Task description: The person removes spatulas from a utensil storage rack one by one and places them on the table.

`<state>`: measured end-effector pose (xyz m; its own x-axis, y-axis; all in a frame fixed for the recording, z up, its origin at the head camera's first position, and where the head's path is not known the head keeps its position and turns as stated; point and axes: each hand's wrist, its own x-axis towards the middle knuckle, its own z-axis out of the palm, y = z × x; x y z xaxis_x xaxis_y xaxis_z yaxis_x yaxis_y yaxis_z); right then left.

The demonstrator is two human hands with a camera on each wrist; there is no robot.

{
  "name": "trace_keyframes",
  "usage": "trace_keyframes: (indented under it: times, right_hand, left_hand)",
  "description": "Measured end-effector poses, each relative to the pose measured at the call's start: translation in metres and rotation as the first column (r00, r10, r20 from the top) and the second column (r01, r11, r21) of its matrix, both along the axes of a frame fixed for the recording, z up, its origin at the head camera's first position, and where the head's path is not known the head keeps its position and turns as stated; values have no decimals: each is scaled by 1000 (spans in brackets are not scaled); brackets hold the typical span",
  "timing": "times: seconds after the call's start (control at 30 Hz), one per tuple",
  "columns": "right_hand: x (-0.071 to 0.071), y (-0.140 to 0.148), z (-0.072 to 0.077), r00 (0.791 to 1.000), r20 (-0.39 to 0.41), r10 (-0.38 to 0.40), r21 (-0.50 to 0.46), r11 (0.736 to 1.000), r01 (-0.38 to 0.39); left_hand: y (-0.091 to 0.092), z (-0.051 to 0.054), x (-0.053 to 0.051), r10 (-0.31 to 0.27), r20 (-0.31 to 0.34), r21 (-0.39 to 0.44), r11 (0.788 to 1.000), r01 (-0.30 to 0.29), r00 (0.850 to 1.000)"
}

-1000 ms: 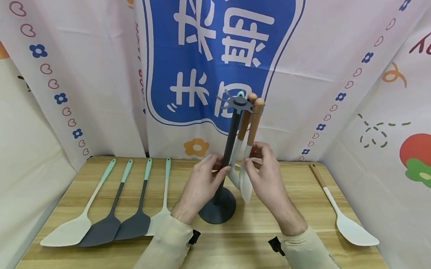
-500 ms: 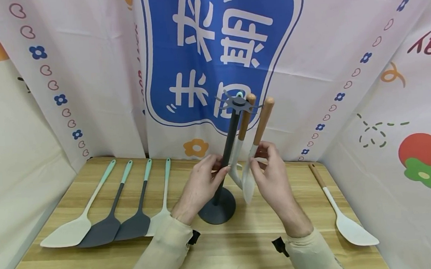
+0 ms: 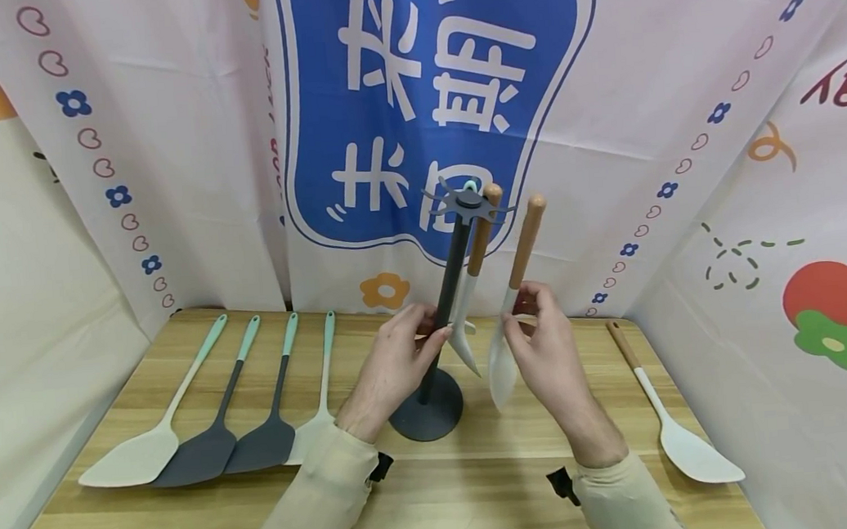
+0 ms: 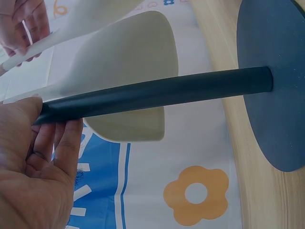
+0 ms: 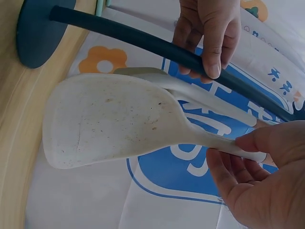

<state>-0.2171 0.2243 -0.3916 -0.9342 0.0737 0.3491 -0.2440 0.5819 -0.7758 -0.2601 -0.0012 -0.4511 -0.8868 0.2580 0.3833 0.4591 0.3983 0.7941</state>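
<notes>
A dark utensil stand (image 3: 456,266) with a round base (image 3: 428,407) stands upright mid-table. The left hand (image 3: 399,356) pinches its pole (image 4: 157,92) between thumb and fingers. To the right of the stand, the right hand (image 3: 548,354) pinches the white neck of a wooden-handled spatula (image 3: 502,374), whose handle top stands apart from the hook ring (image 3: 469,201). In the right wrist view this spatula's broad white head (image 5: 114,119) shows small specks. Another wooden-handled utensil (image 3: 479,244) hangs on the ring, and a mint handle tip (image 3: 471,186) shows behind it.
Several mint-handled turners, white (image 3: 134,457) and dark grey (image 3: 265,442), lie on the wooden table (image 3: 426,506) at left, heads overlapping. A wooden-handled white spatula (image 3: 695,452) lies at far right. Printed curtains (image 3: 576,123) rise behind the table.
The right hand has drawn the wooden-handled spatula rightward off the ring, widening the gap to the stand. The left hand has kept its hold on the pole.
</notes>
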Motion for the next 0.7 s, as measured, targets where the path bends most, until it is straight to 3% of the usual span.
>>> trace_keyframes:
  times: [0.7]
  right_hand:
    - [-5,43,-13,996,67,-62,87,995,57]
  left_hand:
    - [1,-1,0,6,11,-4,1000,-6,1000]
